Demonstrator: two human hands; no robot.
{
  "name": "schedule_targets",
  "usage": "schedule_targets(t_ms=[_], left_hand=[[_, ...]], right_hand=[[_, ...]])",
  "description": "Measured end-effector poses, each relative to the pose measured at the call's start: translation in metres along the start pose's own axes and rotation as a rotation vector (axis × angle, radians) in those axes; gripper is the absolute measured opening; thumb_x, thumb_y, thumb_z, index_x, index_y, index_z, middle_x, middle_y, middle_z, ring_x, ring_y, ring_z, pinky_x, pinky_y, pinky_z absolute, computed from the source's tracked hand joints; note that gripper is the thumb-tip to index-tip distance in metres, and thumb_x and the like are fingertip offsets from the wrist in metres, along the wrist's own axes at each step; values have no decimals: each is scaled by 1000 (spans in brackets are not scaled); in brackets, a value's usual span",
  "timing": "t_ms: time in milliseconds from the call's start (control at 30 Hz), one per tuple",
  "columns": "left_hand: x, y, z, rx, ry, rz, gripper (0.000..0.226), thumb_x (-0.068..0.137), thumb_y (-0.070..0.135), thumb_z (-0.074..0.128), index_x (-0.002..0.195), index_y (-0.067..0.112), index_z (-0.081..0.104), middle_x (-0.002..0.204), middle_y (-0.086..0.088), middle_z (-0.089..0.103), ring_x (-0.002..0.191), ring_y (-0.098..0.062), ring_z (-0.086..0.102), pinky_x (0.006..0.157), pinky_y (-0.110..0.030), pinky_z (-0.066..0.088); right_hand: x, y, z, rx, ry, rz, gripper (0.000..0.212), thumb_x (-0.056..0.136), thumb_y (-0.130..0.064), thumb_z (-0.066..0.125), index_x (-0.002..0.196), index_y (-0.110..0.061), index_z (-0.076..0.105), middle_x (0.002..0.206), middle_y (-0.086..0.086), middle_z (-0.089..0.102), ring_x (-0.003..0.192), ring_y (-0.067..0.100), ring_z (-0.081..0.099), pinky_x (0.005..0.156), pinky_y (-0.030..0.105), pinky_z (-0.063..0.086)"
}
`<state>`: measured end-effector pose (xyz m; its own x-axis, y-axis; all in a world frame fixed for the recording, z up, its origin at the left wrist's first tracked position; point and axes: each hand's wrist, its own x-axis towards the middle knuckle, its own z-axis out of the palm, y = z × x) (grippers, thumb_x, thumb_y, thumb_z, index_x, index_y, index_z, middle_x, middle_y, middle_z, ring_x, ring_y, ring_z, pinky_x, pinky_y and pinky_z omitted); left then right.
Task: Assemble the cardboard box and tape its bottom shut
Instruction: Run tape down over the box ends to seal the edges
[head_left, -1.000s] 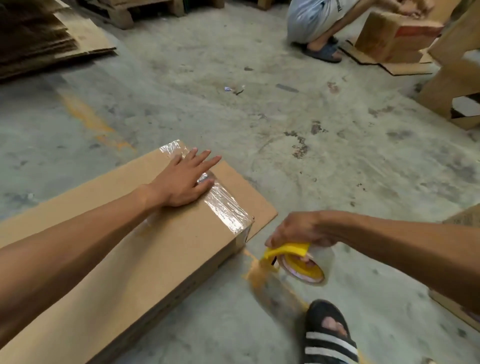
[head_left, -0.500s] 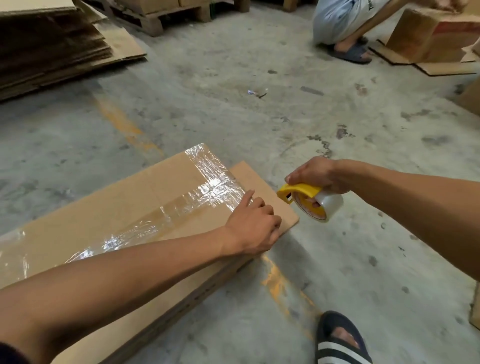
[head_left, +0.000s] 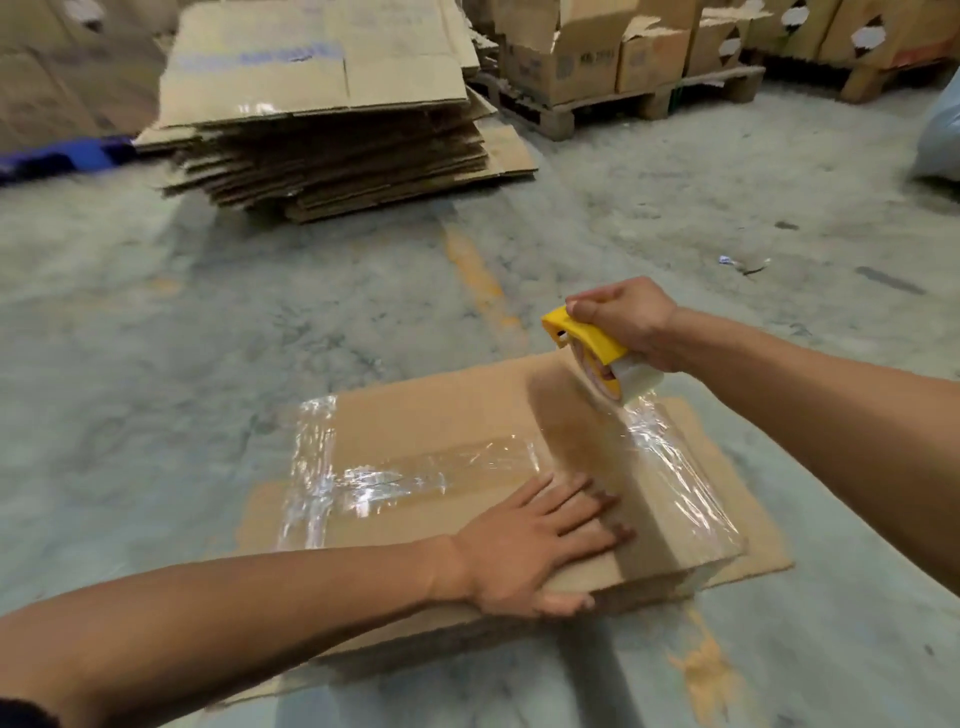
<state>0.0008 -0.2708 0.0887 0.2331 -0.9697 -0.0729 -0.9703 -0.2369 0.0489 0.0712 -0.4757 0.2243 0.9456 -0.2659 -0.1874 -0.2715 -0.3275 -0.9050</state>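
**Cross-strip going on at box's right end**

Cardboard box (head_left: 441, 431) sits bottom-up on the concrete floor (head_left: 156, 338), near a faded orange floor line. Centre seam is already taped lengthwise, with a cross-strip on the left end.

Left hand (head_left: 530, 545) lies flat, fingers spread, on the near edge of the box top, holding nothing. Likely pinning the flaps down and bracing the box against the tape's pull.

Right hand (head_left: 623, 317) is closed around the yellow tape dispenser (head_left: 592, 348), raised just above the box's far right corner. Clear tape (head_left: 675, 467) runs from the roll down across the right end and over the near edge. Whether it's fully stuck down is hard to tell through motion blur.

Box is directly under both hands: left touching it, right linked only by the tape.
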Motion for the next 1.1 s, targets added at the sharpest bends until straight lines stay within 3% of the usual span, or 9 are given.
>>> schedule_targets(t_ms=[100,167,333,433,500,600,733,900,1100], left_hand=[[-54,-11,-2,-27,-56,-79,81,92,56,49,157,32,7,166,-5,0,152,-28,-6,121,-51,-2],[-87,-20,-4,-9,-104,-79,84,91,51,52,157,32,4,166,-4,-6,151,-27,-12,120,-51,-5],[-179,-37,-7,0,-165,-164,84,91,45,56,157,32,6,166,-1,-7,151,-27,-14,118,-59,0],[-206,-40,-5,22,-121,-237,81,90,48,56,157,32,12,166,-1,-1,152,-30,-9,118,-61,4],[-206,-38,-1,22,-70,-234,79,89,47,57,156,30,19,166,-1,6,152,-31,-5,118,-61,7],[-192,-36,4,-5,2,-216,78,86,45,61,154,29,26,165,-1,13,152,-30,-1,118,-60,10],[-147,-32,11,-30,53,-243,77,87,48,57,154,34,24,165,2,12,153,-28,-3,118,-58,8],[-55,-20,16,16,71,-300,77,87,57,48,154,36,18,164,0,17,151,-34,6,118,-58,4],[53,2,11,-99,82,-414,72,94,58,36,156,33,8,166,-1,3,150,-36,-10,114,-60,-13]], right_hand=[[9,-18,42,3,-132,-47,25,93,-18,64,113,-5,70,48,10,64,32,23,54,38,25,45],[10,-26,62,41,-194,-59,27,94,-17,63,117,-5,68,42,4,62,31,22,54,39,25,43],[-1,-48,115,80,-305,-108,25,95,-13,62,119,-4,65,47,2,64,34,17,55,33,20,43],[-8,-55,133,71,-355,-116,30,96,-13,61,125,-5,64,65,7,63,48,20,54,33,16,43],[-10,-57,139,72,-371,-123,31,95,-15,63,125,-6,64,71,7,63,45,17,54,33,15,44],[-5,-55,143,108,-414,-126,30,93,-19,66,122,-10,67,80,18,66,33,13,54,35,22,48],[-1,-55,129,124,-442,-121,26,89,-28,70,115,-23,73,85,11,69,42,15,57,43,29,53],[-7,-55,93,175,-417,-101,27,91,-26,68,118,-21,71,78,10,68,50,22,54,41,29,54],[-9,-41,40,189,-356,-102,29,92,-25,67,120,-20,71,75,11,69,48,23,53,41,28,52]])
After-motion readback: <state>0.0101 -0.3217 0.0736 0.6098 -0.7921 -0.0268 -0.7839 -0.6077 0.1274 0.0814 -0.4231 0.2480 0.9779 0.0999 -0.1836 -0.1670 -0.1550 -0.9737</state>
